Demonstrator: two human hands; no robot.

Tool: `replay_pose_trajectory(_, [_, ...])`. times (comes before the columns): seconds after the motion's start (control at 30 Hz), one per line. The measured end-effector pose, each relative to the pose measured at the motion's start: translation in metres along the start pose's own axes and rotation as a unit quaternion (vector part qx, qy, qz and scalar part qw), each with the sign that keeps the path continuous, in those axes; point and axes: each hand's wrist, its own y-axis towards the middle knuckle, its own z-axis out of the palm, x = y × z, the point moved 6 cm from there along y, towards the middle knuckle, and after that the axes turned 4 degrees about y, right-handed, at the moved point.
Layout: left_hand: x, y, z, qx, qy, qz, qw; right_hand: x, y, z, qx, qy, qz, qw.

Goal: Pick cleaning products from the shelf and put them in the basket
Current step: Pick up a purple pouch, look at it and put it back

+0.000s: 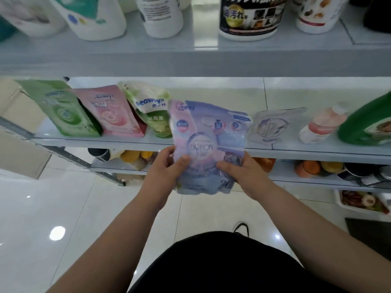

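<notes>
Lilac-and-blue pouch (209, 136) held upright just in front of the middle shelf (296, 149), clear of its edge. Left hand (167, 166) and right hand (243, 174) grip the pouch's lower corners, fingers (182, 162) curled round it. On the shelf behind: green pouch (63, 111), pink pouch (110, 113), green bottle (366, 123).

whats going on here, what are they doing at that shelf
A person holds a purple and pink pouch in front of the middle shelf. The left hand grips its lower left edge, the right hand its lower right. A green pouch, a pink pouch and a seaways pouch stand on that shelf. No basket is in view.
</notes>
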Motion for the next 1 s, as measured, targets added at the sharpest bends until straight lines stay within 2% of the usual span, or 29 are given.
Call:
replay_pose_trajectory(0.03, [0.002,-0.004,-0.008,0.004,0.0,-0.003,1.0,-0.001,-0.005,0.005,-0.024,0.011,-0.007,1.0])
replay_pose_trajectory(0.1, [0.006,-0.012,-0.021,0.009,0.065,-0.012,0.998,0.002,-0.018,0.019,-0.055,-0.035,-0.033,0.997])
replay_pose_trajectory(0.2, [0.014,-0.025,-0.032,0.011,0.124,-0.045,0.991,0.013,-0.043,0.056,-0.041,-0.133,-0.06,0.988])
replay_pose_trajectory(0.27, [0.023,-0.032,-0.038,0.003,0.102,-0.072,0.992,0.016,-0.058,0.076,-0.025,-0.169,-0.06,0.983])
replay_pose_trajectory(0.37, [0.042,-0.045,-0.039,0.033,-0.04,-0.126,0.991,0.02,-0.086,0.094,0.001,-0.082,-0.07,0.994])
replay_pose_trajectory(0.43, [0.058,-0.059,-0.029,0.071,-0.178,-0.197,0.961,0.018,-0.099,0.096,-0.018,-0.012,-0.068,0.997])
replay_pose_trajectory(0.5, [0.071,-0.082,-0.012,0.147,-0.284,-0.28,0.905,0.007,-0.106,0.096,-0.053,-0.02,-0.048,0.997])
replay_pose_trajectory(0.53, [0.072,-0.096,-0.001,0.212,-0.313,-0.306,0.874,-0.004,-0.11,0.097,-0.06,-0.031,-0.017,0.998])
replay_pose_trajectory(0.6, [0.069,-0.122,0.018,0.339,-0.324,-0.321,0.823,-0.024,-0.119,0.109,-0.027,0.025,0.055,0.998])
replay_pose_trajectory(0.67, [0.07,-0.138,0.028,0.401,-0.308,-0.324,0.8,-0.038,-0.128,0.115,-0.012,0.091,0.089,0.992])
replay_pose_trajectory(0.73, [0.07,-0.146,0.031,0.43,-0.254,-0.309,0.809,-0.039,-0.134,0.11,-0.033,0.129,0.072,0.989])
replay_pose_trajectory(0.8, [0.072,-0.143,0.028,0.435,-0.189,-0.274,0.837,-0.033,-0.137,0.094,-0.06,0.163,0.03,0.984])
replay_pose_trajectory(0.83, [0.076,-0.138,0.024,0.411,-0.178,-0.262,0.855,-0.029,-0.139,0.086,-0.064,0.182,0.015,0.981])
replay_pose_trajectory(0.93, [0.082,-0.121,0.017,0.283,-0.283,-0.258,0.879,-0.015,-0.146,0.055,-0.079,0.18,-0.011,0.98])
replay_pose_trajectory(0.97, [0.085,-0.119,0.015,0.257,-0.29,-0.253,0.887,-0.011,-0.15,0.045,-0.087,0.163,-0.02,0.983])
replay_pose_trajectory(1.0, [0.085,-0.121,0.018,0.262,-0.281,-0.251,0.888,-0.007,-0.155,0.033,-0.095,0.146,-0.024,0.984])
